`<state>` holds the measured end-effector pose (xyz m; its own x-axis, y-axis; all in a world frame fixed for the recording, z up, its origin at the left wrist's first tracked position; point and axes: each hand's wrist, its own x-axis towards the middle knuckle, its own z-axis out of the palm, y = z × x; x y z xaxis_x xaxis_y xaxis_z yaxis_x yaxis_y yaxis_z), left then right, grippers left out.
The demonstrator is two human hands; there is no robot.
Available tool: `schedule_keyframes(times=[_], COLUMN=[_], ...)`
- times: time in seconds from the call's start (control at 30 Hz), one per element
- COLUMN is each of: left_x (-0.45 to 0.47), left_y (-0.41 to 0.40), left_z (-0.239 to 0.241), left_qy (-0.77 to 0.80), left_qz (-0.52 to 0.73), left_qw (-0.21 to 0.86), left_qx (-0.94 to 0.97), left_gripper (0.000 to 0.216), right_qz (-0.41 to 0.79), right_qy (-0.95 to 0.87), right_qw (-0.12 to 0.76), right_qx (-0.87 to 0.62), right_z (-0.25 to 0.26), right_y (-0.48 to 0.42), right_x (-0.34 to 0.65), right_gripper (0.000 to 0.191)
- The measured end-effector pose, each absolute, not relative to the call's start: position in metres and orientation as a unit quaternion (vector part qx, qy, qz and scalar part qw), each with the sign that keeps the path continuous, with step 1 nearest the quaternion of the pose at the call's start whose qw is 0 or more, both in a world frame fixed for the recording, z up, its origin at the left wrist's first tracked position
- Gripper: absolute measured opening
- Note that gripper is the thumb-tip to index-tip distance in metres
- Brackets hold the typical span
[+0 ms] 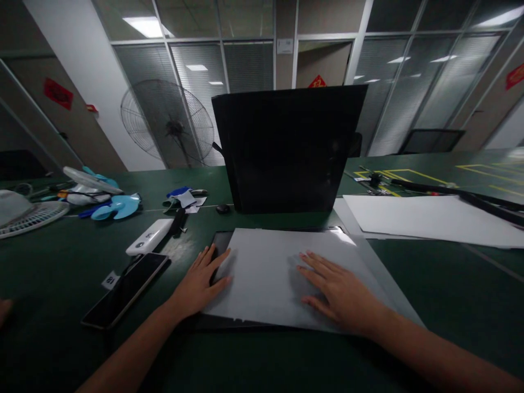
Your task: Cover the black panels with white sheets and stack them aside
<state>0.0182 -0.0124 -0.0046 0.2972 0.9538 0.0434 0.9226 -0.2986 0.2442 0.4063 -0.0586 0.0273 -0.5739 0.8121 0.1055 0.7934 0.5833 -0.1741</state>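
A thin, translucent white sheet (266,273) lies over a dark flat panel (223,240) on the green table. The panel's dark edge shows along the left, top and bottom of the sheet. My left hand (202,281) rests at the left edge of the sheet, its fingers spread across the panel's rim and the sheet's border. On the right part of the sheet lies my right hand (335,289), palm down with fingers apart. Neither hand grips anything.
Behind the sheet stands a large black panel (290,153). At left are a phone (126,289), a white power bank (150,236), blue fan blades (118,206) and a white fan grille (35,217). More white sheets (429,221) and black strips (462,191) lie at right.
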Motion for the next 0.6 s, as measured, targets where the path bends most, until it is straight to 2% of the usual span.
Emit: schedule_keyframes(times=[0.1, 0.23, 0.47, 0.6], left_x=[0.019, 0.023, 0.027, 0.025], left_y=[-0.014, -0.015, -0.016, -0.018], left_z=[0.0, 0.006, 0.007, 0.003], left_qy=[0.564, 0.577, 0.608, 0.585], left_qz=[0.091, 0.108, 0.114, 0.083], left_qw=[0.081, 0.074, 0.051, 0.045], left_qx=[0.817, 0.806, 0.784, 0.806], left_gripper=[0.057, 0.049, 0.054, 0.063], right_qz=[-0.035, -0.091, -0.082, -0.064], right_qy=[-0.831, -0.754, -0.651, -0.642], right_qw=[0.106, 0.126, 0.106, 0.089], right_qx=[-0.545, -0.638, -0.747, -0.759], right_z=[0.024, 0.015, -0.014, -0.021], right_y=[-0.036, 0.008, 0.047, 0.048], right_x=[0.437, 0.516, 0.631, 0.638], right_gripper=[0.054, 0.055, 0.073, 0.067])
